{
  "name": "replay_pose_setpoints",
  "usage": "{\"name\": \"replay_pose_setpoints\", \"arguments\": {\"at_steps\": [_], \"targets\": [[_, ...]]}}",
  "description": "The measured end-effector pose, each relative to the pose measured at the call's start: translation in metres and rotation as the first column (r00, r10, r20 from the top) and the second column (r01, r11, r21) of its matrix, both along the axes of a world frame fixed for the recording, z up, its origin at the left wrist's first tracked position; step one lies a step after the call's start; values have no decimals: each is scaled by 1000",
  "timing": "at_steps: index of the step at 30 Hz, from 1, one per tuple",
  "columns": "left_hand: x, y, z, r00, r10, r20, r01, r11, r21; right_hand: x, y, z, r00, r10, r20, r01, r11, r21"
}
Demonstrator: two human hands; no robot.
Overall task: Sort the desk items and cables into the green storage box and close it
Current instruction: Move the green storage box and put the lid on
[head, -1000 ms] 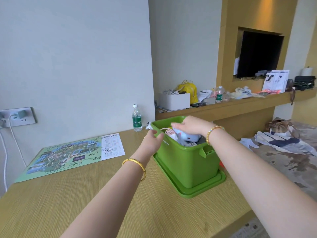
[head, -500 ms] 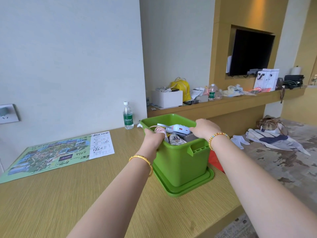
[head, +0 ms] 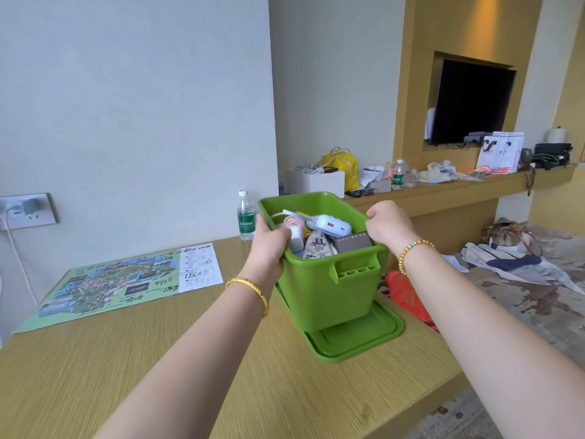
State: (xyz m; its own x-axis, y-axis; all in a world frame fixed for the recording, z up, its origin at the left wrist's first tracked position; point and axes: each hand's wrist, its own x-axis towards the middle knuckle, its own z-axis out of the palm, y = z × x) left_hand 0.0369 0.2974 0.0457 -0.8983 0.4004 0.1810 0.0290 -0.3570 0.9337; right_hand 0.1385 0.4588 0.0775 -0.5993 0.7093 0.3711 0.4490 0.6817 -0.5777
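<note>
Green storage box (head: 332, 286) is gripped at both sides of its rim. Left hand (head: 269, 245) has its grip curled over the left rim, fingers inside the box and thumb outside. Right hand (head: 387, 224) has its grip curled round the right rim edge.

Change since half a second ago: the box then sat level inside its lid (head: 357, 334); now it is raised and tilted, its near bottom edge clear of the lid, which lies flat on the desk (head: 158, 359) with its near part exposed. Whether the far bottom edge touches the lid cannot be told. One second ago the right hand was over the contents rather than on the rim.

Contents seen in the open box: white power bank (head: 332, 224), dark box lettered GALIMARD (head: 353, 241), patterned pouch (head: 318, 247), coiled pink-and-white cable (head: 292, 224).

Also on the desk: printed map sheet (head: 126, 282) well to the left of the box; water bottle (head: 246, 215) against the wall, just behind the left hand. A red bag (head: 406, 294) shows beyond the desk's right edge.
</note>
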Motion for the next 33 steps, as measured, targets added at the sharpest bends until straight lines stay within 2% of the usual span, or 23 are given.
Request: {"name": "replay_pose_setpoints", "arguments": {"at_steps": [3, 5, 8, 11, 15, 17, 19, 21, 24, 26, 27, 29, 31, 33], "targets": [[3, -38, 18, 997, 55, -62, -50, 996, 75, -13, -26, 12, 998, 70, -11, -69, 996, 50], [3, -68, 22, 991, 113, -70, -104, 987, 119, -26, -51, 16, 989, 146, 16, -146, 989, 25], [1, -117, 15, 980, 201, 7, -200, 970, 136, -48, -97, 13, 951, 269, 152, -268, 963, -28], [-1, -160, -3, 943, 311, 121, -321, 944, 79, -69, -136, -2, 882, 398, 255, -390, 917, -81], [-6, -201, -24, 903, 384, 190, -407, 908, 102, -86, -171, -15, 820, 512, 256, -476, 858, -194], [-7, -207, -31, 873, 465, 150, -477, 877, 54, -91, -186, -16, 809, 531, 251, -505, 847, -165], [-5, -202, -36, 802, 589, 103, -591, 807, -6, -91, -207, -15, 804, 572, 159, -562, 820, -106], [2, -190, -36, 759, 648, 69, -647, 762, -39, -87, -230, -14, 749, 660, 58, -658, 751, -59], [6, -177, -35, 756, 654, -22, -645, 740, -190, -76, -247, -20, 650, 759, 33, -751, 648, -126], [3, -183, -35, 726, 663, -182, -677, 641, -362, -65, -243, -28, 571, 820, 50, -793, 566, -224], [-1, -189, -34, 692, 663, -286, -715, 572, -402, -60, -239, -33, 530, 842, 105, -814, 539, -217], [-9, -204, -33, 637, 619, -460, -771, 501, -393, -55, -233, -40, 495, 812, 309, -833, 544, -96], [-16, -216, -31, 613, 449, -650, -784, 445, -432, -56, -232, -42, 481, 776, 407, -838, 544, -46], [-21, -221, -32, 615, 245, -750, -762, 431, -484, -58, -226, -40, 449, 790, 417, -852, 520, -67]]}}
